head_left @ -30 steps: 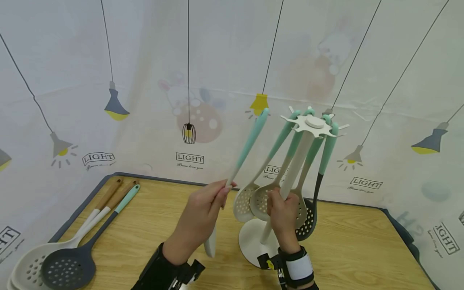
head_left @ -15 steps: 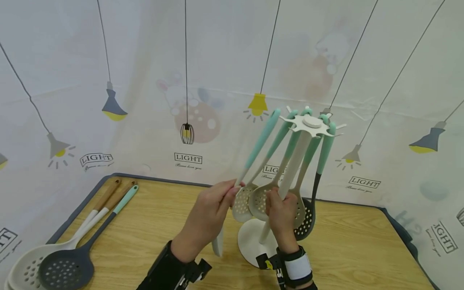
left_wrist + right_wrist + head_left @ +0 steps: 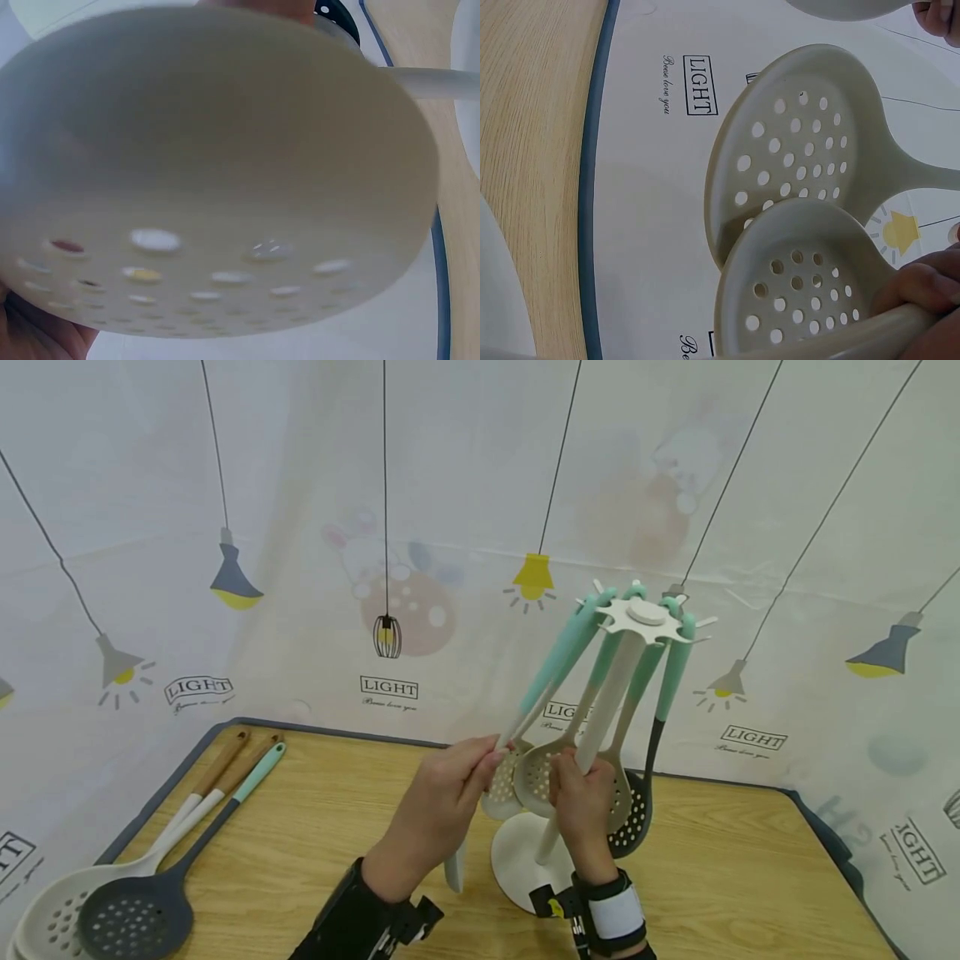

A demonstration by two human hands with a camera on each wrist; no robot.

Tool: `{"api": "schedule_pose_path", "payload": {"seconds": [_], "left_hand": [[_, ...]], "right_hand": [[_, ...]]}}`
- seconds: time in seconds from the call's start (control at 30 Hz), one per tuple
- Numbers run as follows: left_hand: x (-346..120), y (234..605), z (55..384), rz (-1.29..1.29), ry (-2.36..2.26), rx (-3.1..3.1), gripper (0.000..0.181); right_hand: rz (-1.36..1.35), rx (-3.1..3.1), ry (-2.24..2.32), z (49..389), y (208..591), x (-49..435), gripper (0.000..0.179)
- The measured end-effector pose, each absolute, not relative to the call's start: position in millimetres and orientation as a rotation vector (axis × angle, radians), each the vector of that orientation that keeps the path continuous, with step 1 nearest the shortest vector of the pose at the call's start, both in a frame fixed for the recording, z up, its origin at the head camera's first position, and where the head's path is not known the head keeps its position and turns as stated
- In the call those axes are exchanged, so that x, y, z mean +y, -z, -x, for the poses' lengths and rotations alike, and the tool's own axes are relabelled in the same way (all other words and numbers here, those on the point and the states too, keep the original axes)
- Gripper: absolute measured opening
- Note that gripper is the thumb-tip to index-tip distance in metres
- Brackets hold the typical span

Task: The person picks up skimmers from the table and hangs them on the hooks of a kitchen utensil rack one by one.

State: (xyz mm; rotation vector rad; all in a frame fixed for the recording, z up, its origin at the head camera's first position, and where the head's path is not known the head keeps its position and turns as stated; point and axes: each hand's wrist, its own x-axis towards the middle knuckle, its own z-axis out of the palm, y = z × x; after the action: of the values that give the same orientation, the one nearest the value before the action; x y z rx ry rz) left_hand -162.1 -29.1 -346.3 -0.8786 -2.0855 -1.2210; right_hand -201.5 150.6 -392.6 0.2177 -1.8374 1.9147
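My left hand [image 3: 442, 802] pinches the pale neck of a mint-handled skimmer [image 3: 546, 672], its bowl hanging below the fingers. In the left wrist view that perforated bowl [image 3: 225, 150] fills most of the picture. The handle's top lies at the left side of the white utensil rack [image 3: 647, 617]; I cannot tell whether it is on a hook. My right hand [image 3: 585, 810] grips the rack's pole, whose round base [image 3: 517, 868] is on the table. Several mint-handled utensils hang there, including a beige skimmer [image 3: 802, 112] and a dark skimmer [image 3: 636, 827].
On the table's left side [image 3: 300, 827] lie a dark skimmer [image 3: 135, 918] with a mint handle and white perforated utensils [image 3: 56, 914] with wooden handles. A printed curtain [image 3: 465, 477] stands behind the table's dark edge.
My left hand has carried the skimmer rightward, bringing its handle top from apart to the rack's left side. The right hand keeps its grip on the pole.
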Motion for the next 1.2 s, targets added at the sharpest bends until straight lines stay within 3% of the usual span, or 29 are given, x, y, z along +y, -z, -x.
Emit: {"api": "schedule_pose_path", "payload": {"seconds": [1.2], "left_hand": [[-2.5,359.4,161.6,0.877,1.346,-2.115,0.028]], "right_hand": [[-0.212,-1.791,-1.947,199.8,391.0,149.0,0.036]]}}
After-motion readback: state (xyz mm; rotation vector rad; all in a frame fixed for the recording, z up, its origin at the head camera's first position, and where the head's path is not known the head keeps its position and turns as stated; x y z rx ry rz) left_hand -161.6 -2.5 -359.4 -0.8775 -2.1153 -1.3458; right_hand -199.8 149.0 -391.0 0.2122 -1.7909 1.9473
